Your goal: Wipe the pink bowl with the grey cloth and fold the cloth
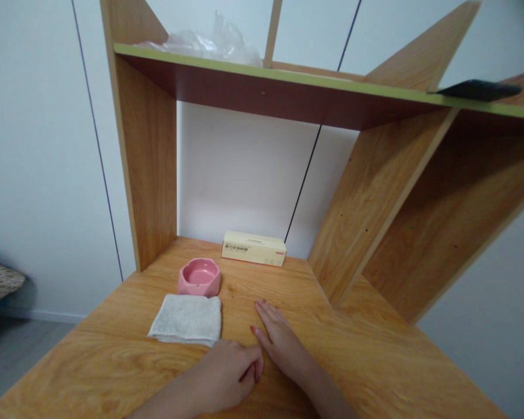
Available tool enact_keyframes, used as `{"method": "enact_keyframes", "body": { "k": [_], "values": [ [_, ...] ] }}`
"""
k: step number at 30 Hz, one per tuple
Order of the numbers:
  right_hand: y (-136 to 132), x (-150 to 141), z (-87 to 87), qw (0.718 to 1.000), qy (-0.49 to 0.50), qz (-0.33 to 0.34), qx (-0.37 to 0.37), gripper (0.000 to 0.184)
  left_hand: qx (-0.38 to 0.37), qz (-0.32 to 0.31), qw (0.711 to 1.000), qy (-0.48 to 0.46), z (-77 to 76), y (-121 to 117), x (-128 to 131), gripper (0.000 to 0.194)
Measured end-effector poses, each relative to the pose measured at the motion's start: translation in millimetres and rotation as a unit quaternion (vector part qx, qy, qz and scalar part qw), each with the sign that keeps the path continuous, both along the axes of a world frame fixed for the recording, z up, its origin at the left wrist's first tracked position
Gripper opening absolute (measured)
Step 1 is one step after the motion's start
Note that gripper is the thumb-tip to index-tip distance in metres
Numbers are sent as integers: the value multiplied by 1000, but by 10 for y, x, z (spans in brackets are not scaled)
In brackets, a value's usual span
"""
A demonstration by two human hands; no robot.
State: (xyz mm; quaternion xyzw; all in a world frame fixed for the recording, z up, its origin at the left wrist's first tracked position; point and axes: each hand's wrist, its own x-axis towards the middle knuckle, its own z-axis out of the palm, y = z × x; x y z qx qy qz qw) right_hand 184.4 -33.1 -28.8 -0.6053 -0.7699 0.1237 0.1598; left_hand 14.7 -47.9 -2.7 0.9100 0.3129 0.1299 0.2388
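My left hand (pixel 229 372) rests on the wooden desk with its fingers curled into a loose fist, and nothing shows in it. It lies just by the near right corner of a folded light grey cloth (pixel 187 318). To its right, my right hand (pixel 282 340) lies palm down on the desk with its fingers stretched out, holding nothing. A pink ashtray (pixel 199 278) with a faceted rim stands right behind the cloth. Farther back, against the wall, a long cream cling film box (pixel 254 248) with printed lettering lies lengthwise.
Wooden uprights (pixel 151 157) frame the desk (pixel 388 361) and carry a green-edged shelf (pixel 262 73) above. On the shelf lie a crumpled clear plastic bag (pixel 213 43) and a dark flat object (pixel 480 89). Patterned fabric (pixel 0 282) shows at far left, beyond the desk.
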Motion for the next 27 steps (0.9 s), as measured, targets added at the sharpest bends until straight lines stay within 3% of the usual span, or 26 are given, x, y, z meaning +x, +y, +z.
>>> {"method": "enact_keyframes", "body": {
  "k": [27],
  "values": [
    [-16, 12, 9, 1000, -5, 4, -3, 57, 0, 2, 1000, 3, 15, -13, -3, 22]
  ]
}}
